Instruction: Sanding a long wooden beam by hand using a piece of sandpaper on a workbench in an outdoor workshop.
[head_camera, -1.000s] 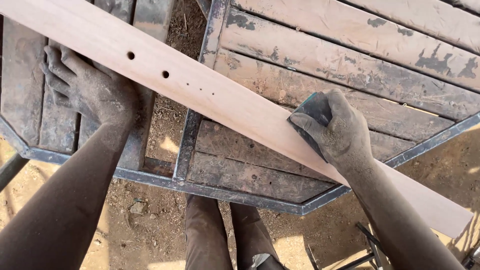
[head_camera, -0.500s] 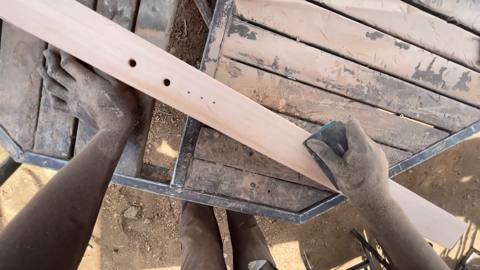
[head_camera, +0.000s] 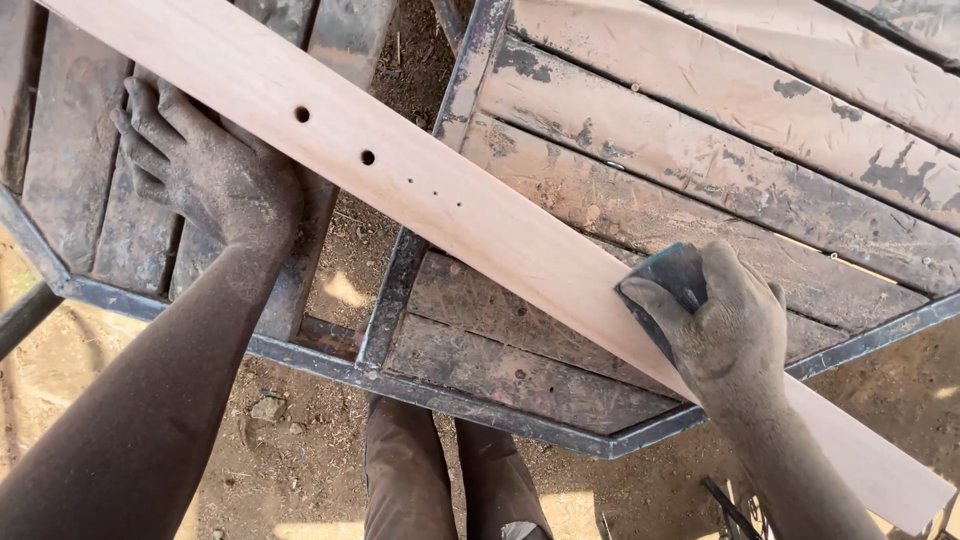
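Two hands on one plank (head_camera: 480, 215) — left (head_camera: 215, 180) spread flat, right (head_camera: 725, 325) clamped on a sanding pad (head_camera: 668, 280).

Our left hand (head_camera: 215, 180) presses the long pale board (head_camera: 480, 215) against the slatted counter (head_camera: 720, 150), while our right hand (head_camera: 725, 325) grips a dark sanding pad (head_camera: 672, 275) on the board near the counter's near edge.

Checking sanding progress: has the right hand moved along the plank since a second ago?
Yes. The right hand slid down the plank, away from its drilled holes.
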